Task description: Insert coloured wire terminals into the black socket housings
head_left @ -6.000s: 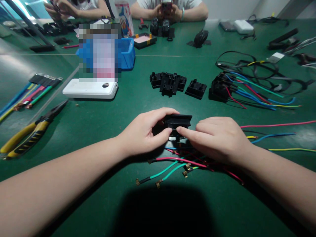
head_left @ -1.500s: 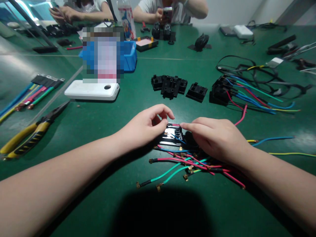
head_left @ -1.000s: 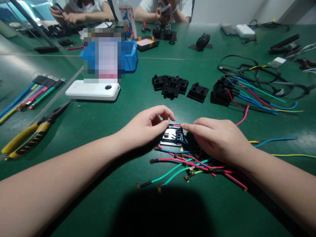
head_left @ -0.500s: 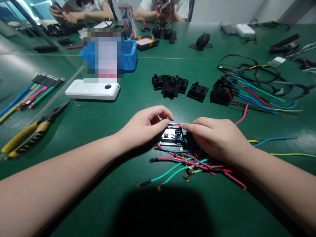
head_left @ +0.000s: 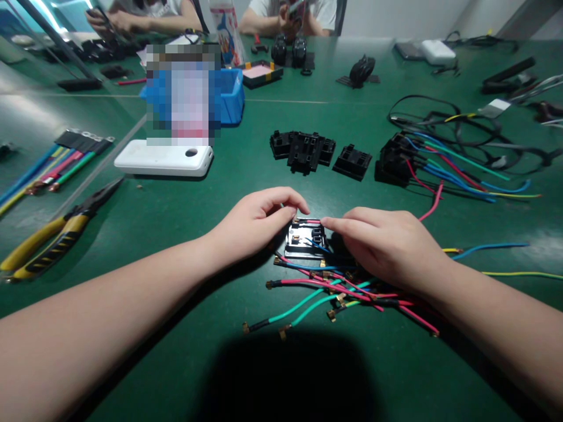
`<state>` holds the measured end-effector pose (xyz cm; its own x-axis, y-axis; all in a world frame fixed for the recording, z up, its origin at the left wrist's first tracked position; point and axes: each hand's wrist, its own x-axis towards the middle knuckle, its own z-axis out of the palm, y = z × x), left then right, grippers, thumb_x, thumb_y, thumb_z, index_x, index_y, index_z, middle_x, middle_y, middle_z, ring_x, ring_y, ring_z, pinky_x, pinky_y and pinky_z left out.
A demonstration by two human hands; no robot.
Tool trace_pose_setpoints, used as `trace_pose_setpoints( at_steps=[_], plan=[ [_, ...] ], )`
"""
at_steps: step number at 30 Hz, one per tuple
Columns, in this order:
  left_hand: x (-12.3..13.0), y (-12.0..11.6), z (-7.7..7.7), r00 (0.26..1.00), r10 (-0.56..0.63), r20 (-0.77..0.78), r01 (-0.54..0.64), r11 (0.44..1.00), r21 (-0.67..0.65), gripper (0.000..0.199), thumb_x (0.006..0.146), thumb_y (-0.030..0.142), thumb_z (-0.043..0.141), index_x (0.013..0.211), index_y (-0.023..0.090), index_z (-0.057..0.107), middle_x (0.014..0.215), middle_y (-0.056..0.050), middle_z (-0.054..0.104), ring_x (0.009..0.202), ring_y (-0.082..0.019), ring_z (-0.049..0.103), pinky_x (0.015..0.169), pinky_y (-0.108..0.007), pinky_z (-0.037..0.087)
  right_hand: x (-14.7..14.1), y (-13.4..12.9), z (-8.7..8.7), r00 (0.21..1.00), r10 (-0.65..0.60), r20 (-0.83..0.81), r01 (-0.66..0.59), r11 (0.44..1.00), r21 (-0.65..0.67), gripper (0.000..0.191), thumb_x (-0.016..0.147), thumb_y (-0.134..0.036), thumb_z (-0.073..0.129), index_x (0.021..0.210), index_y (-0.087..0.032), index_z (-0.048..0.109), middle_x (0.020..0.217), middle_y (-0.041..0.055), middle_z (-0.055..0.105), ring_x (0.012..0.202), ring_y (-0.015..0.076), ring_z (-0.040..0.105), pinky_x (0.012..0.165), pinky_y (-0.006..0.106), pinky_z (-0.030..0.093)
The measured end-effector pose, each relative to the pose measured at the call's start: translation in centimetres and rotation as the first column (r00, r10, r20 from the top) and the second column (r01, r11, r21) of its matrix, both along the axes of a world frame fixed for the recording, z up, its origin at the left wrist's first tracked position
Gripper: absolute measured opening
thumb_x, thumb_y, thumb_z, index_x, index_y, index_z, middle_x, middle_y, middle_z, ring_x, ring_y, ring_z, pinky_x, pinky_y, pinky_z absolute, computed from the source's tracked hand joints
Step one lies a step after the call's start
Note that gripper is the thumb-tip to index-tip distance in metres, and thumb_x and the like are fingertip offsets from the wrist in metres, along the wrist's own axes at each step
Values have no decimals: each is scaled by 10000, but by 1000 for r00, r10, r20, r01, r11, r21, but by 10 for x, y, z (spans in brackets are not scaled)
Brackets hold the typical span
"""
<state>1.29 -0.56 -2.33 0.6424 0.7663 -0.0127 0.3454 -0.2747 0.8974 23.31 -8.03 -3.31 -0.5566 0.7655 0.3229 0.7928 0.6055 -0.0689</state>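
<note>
A black plastic socket housing (head_left: 304, 253) lies flat on the green table between both hands, its inner side facing up. In it sit a small brass terminal (head_left: 296, 238), a blue wire (head_left: 313, 242) and, along its far edge, a red wire (head_left: 311, 221). My left hand (head_left: 260, 218) is curled round the housing's far left corner, thumb beside the red wire's end. My right hand (head_left: 382, 237) has its fingers closed at the right edge, the index fingertip on the red wire. Crimped red wires (head_left: 303, 283) and green wires (head_left: 297, 306) lie loose just nearer.
Beyond the hands are several black housings (head_left: 303, 153) and a wired black block (head_left: 393, 161). A white power bank (head_left: 162, 159), yellow-handled pliers (head_left: 65, 228) and a blue bin (head_left: 232, 99) stand leftward. Two people sit across the table.
My left thumb has drawn back slightly to the left, exposing more of the red wire's end in the housing. My right hand has hardly moved.
</note>
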Motion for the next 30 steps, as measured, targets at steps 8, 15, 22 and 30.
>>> trace_pose_setpoints(
  at_steps=[8, 15, 22, 30],
  plan=[
    [-1, 1, -6, 1000, -10, -11, 10, 1000, 0, 181, 858, 283, 517, 943, 167, 627, 807, 1, 611, 687, -108, 534, 609, -221, 412, 0, 0, 0, 1000, 5, 3, -5, 1000, 8, 294, 909, -144, 434, 1152, -213, 584, 852, 36, 645, 632, 122, 532, 510, 236, 288],
    [-1, 1, -4, 999, -34, -42, 37, 997, 72, 180, 871, 264, 487, 939, 176, 628, 849, -3, 624, 746, -120, 551, 671, -239, 430, 0, 1, -1, 1000, 6, -10, -6, 1000, 5, 297, 906, -152, 433, 1158, -212, 577, 824, 30, 636, 614, 117, 511, 513, 235, 281],
    [-1, 1, -4, 995, -42, -94, 58, 983, 171, 204, 883, 260, 454, 950, 181, 630, 923, -20, 639, 865, -148, 576, 775, -270, 447, 0, 1, -1, 1000, -1, -10, 1, 1000, -1, 302, 904, -164, 439, 1166, -221, 577, 817, 27, 633, 610, 119, 504, 510, 231, 278],
    [-2, 2, -5, 994, -65, -82, 76, 987, 140, 197, 886, 271, 464, 963, 180, 620, 943, -17, 642, 882, -149, 577, 785, -273, 449, -1, 0, 1, 1000, -3, -12, 3, 1000, -18, 294, 908, -152, 438, 1150, -219, 592, 844, 34, 643, 640, 124, 534, 522, 230, 299]
  ],
)
